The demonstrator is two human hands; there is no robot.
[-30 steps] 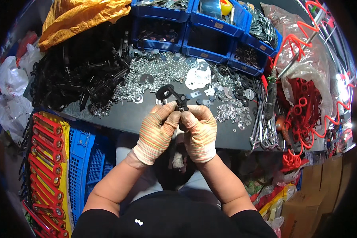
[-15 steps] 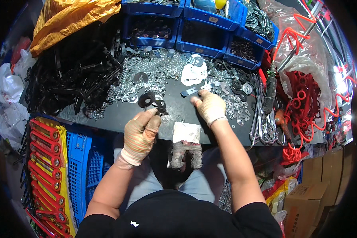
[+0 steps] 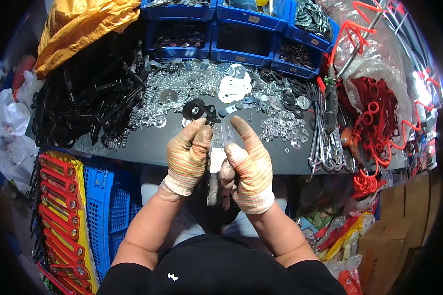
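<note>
Over the bench, my gloved left hand [image 3: 186,157] pinches a black bracket-like part [image 3: 209,111] with a rounded, ring-like end by its lower edge. Close on its right, my gloved right hand [image 3: 253,172] has a small flat metal plate [image 3: 228,135] with a slot between thumb and forefinger. Both parts are held up near each other, apart as far as I can see. Behind my hands, at the bench edge, shows part of a white square pad [image 3: 217,160]. Beyond the hands lie flat grey metal strips [image 3: 238,106] and a pile of white discs [image 3: 234,88].
Small shiny hardware [image 3: 182,81] covers the bench's back. Black parts [image 3: 83,108] heap at left; blue bins [image 3: 243,51] stand behind. At right are metal rods [image 3: 325,152], a hanging screwdriver-like tool [image 3: 331,110] and red ringed parts [image 3: 371,110]. Red handles [image 3: 61,216] lie lower left.
My right hand has come back from the grey strips towards my left hand, now holding a slotted metal plate. The left hand has shifted right with the black part.
</note>
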